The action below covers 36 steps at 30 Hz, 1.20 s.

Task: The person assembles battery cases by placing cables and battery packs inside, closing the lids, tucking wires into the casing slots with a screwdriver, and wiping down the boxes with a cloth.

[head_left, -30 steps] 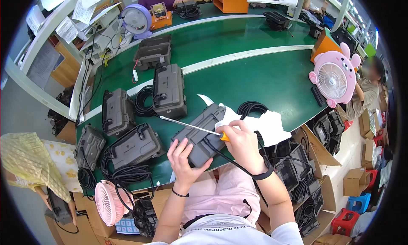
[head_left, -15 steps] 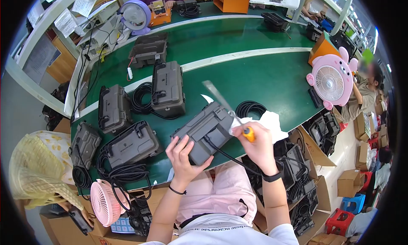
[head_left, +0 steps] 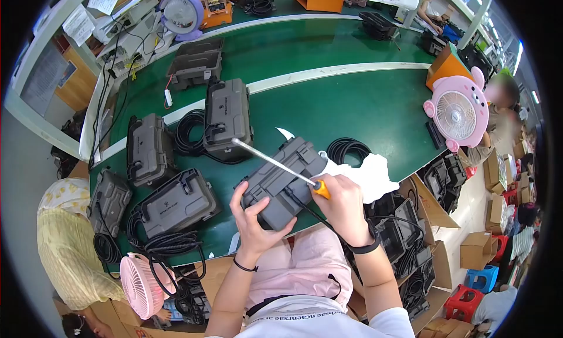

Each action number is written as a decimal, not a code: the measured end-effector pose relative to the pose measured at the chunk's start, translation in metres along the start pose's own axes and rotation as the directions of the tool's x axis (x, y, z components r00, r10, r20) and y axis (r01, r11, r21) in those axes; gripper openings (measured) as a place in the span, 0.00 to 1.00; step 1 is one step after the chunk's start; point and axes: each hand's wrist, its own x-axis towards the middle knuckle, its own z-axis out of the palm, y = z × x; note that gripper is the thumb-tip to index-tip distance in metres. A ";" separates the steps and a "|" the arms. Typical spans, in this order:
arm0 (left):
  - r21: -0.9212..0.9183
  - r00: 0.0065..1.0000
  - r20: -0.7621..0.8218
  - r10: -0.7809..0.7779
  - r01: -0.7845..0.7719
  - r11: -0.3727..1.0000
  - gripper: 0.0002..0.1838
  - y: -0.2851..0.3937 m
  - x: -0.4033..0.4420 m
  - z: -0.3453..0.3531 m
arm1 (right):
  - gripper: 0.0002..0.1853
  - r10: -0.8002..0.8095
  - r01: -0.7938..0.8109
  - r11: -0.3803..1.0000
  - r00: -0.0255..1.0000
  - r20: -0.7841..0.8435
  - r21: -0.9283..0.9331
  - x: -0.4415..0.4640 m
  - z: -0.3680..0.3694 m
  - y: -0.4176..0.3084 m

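Observation:
My left hand (head_left: 255, 220) grips the near left side of a dark grey case (head_left: 281, 188), which lies tilted at the table's front edge. In my right hand (head_left: 340, 206) is a screwdriver with an orange handle (head_left: 321, 189); its long metal shaft points up and left over the case. A black cable runs from the case towards the lower right, passing near my right wrist. Beside the right hand lies a crumpled white cloth (head_left: 370, 176), with a coiled black cable (head_left: 348, 151) just behind it.
Several closed grey cases (head_left: 179, 203) with coiled cables stand on the green table (head_left: 328, 103) to the left. A pink fan (head_left: 457, 110) stands at the right, another (head_left: 141, 285) at the lower left. A co-worker (head_left: 73, 256) bends at the left. Boxes of cases flank the right.
The screwdriver shaft swung upright and blurred, then came back across the case, pointing up and left. My left hand stays on the case. The co-worker at the left has bent lower.

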 end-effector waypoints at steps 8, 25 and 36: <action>0.068 0.999 -0.047 -0.009 0.012 0.998 0.44 0.003 -0.010 0.010 | 0.09 0.071 -0.072 0.997 0.972 -0.223 0.003 0.027 0.032 0.013; 0.077 0.999 -0.039 -0.008 0.011 0.997 0.44 0.001 -0.010 0.012 | 0.12 0.328 -0.286 0.899 0.942 -0.076 0.330 0.028 0.019 0.027; 0.086 1.000 -0.026 -0.015 0.017 0.996 0.44 0.002 -0.006 0.012 | 0.14 0.174 -0.164 0.981 0.979 -0.110 0.101 0.026 0.023 0.021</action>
